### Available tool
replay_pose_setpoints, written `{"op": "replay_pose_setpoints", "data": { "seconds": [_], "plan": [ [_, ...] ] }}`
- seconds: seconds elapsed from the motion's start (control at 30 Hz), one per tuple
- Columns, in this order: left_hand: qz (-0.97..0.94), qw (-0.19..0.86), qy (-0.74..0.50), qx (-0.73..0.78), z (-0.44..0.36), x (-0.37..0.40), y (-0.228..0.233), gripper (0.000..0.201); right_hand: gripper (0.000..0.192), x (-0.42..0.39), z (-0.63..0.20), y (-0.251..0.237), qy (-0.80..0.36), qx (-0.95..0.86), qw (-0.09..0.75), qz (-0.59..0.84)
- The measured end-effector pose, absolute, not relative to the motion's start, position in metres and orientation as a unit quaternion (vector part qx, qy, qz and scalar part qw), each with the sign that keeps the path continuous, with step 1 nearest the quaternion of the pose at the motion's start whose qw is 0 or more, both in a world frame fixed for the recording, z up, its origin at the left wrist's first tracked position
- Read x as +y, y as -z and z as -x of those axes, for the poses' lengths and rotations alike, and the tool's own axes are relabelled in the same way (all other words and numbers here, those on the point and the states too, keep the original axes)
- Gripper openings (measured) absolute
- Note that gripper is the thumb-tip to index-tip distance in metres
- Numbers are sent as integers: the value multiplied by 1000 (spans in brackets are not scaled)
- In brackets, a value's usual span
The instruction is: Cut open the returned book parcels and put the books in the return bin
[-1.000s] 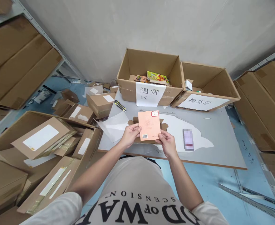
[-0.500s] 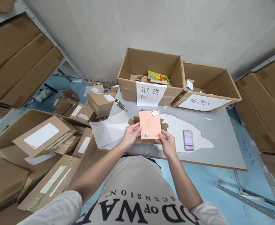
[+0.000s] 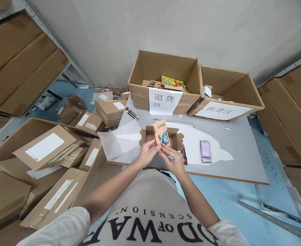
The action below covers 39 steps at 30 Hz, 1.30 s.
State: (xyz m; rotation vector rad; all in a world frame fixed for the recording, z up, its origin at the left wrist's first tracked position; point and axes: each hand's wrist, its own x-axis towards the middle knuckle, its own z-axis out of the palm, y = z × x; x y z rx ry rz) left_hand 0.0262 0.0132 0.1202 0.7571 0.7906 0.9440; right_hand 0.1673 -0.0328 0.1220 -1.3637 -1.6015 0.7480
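Observation:
A small pink book [image 3: 161, 131] with a colourful picture on its cover is held upright and slightly angled in front of me. My left hand [image 3: 148, 153] pinches its lower left edge, and my right hand [image 3: 174, 160] grips its lower right corner. Just behind and below the book lies an open small cardboard box [image 3: 176, 138] on the grey table [image 3: 232, 167]. Partly hidden by my right hand, a black and red object [image 3: 184, 156] rests beside the box.
Two large cardboard boxes with paper signs, a left one [image 3: 140, 97] holding books and a right one [image 3: 254, 102], stand at the back. A yellow-black utility knife [image 3: 132, 113], translucent sheet [image 3: 119, 141] and blurred phone-like item [image 3: 205, 151] lie on the table. Parcels [image 3: 46, 147] fill a left-hand carton.
The book has turned from its plain, barcoded back to its pictured front and narrowed in view. My right hand has moved left and closer to my left hand, uncovering the black and red object.

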Motion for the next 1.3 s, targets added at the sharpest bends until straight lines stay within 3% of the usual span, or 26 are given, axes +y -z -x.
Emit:
{"op": "replay_pose_setpoints", "data": {
  "seconds": [0.1, 0.23, 0.37, 0.43, 0.53, 0.97, 1.3],
  "plan": [
    [-324, 746, -439, 382, -23, 16, -116, 47, 30, -29, -171, -122, -267, -675, 413, 551],
    [-300, 763, -431, 376, -17, 17, -112, 50, 40, -20, -181, -115, -253, -571, 451, 637],
    [-289, 772, -435, 363, -13, 18, -110, 51, 57, -15, -191, -109, -454, -431, 475, 618],
    [-290, 771, -435, 363, -11, 19, -109, 51, 57, -15, -194, -109, -537, -381, 457, 597],
    [-298, 774, -425, 362, -9, 22, -109, 53, 53, -15, -196, -109, -576, -332, 462, 587],
    [-302, 753, -414, 413, 1, 36, -111, 48, 44, 25, -206, -119, -547, -289, 540, 571],
    [-278, 684, -437, 513, 36, 38, -88, 48, 20, 203, -245, -152, -481, -293, 625, 541]
  ]
}}
